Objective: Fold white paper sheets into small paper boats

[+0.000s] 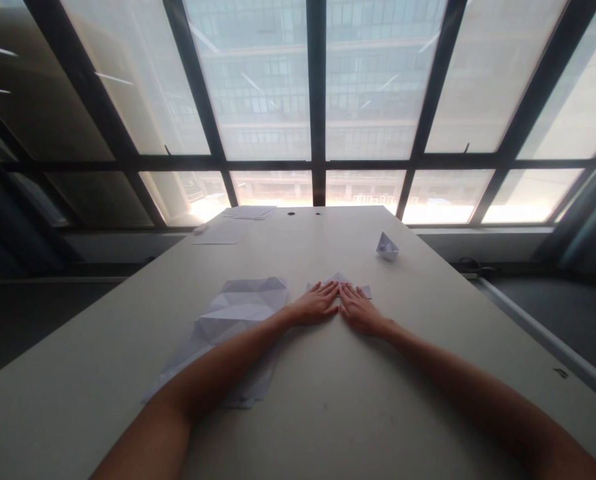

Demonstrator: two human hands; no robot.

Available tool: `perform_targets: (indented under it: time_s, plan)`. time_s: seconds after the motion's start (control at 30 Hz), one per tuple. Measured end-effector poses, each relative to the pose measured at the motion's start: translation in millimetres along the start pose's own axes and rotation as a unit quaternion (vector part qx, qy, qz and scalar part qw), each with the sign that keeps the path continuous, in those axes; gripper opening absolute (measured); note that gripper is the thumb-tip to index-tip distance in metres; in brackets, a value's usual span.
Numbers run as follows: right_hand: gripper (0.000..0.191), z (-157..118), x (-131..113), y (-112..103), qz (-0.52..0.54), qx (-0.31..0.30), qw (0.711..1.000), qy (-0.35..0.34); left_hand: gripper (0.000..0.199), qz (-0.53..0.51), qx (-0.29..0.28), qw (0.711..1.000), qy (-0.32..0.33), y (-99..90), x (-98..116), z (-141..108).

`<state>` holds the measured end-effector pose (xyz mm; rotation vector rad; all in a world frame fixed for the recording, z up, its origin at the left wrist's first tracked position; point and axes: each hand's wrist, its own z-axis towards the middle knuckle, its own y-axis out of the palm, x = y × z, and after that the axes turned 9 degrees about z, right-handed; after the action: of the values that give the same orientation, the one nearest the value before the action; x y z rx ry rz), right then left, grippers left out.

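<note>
A small folded sheet of white paper (339, 276) lies on the table, its peak pointing away from me and its ends showing at both sides. My left hand (318, 303) rests flat on its left part, fingers stretched out. On the right part lies my right hand (361, 309), also flat with fingers extended. The fingertips of both hands meet near the paper's middle and hide most of it. Creased white sheets (248, 300) lie under and beyond my left forearm.
A folded paper boat (387, 248) stands on the white table (328, 387), right of my hands. Flat sheets of paper (218, 232) lie at the far left, near a small white object (200, 229). Large windows (263, 80) rise behind the table's far edge.
</note>
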<state>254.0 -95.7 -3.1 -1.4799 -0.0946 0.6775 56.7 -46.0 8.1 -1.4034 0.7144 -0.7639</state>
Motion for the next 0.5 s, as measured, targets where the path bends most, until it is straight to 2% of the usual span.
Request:
perform_targets:
  time_s: [0.1, 0.2, 0.33, 0.5]
  plan:
    - [0.065, -1.6, 0.6, 0.5, 0.001, 0.001, 1.000, 0.016, 0.071, -0.002, -0.001, 1.000, -0.010, -0.2, -0.5, 0.2]
    - [0.069, -4.5, 5.7, 2.4, -0.001, 0.021, 0.996, 0.082, 0.072, -0.001, -0.009, 0.999, -0.038, 1.6, -2.9, -0.6]
    - [0.073, -6.2, 13.7, 5.3, -0.005, 0.045, 0.983, 0.176, 0.078, -0.005, -0.027, 0.994, -0.103, 4.1, -7.8, -2.0]
    - [0.074, -4.5, 18.9, 7.6, -0.019, 0.067, 0.978, 0.199, 0.088, -0.003, -0.036, 0.978, -0.205, 6.6, -11.7, -1.8]
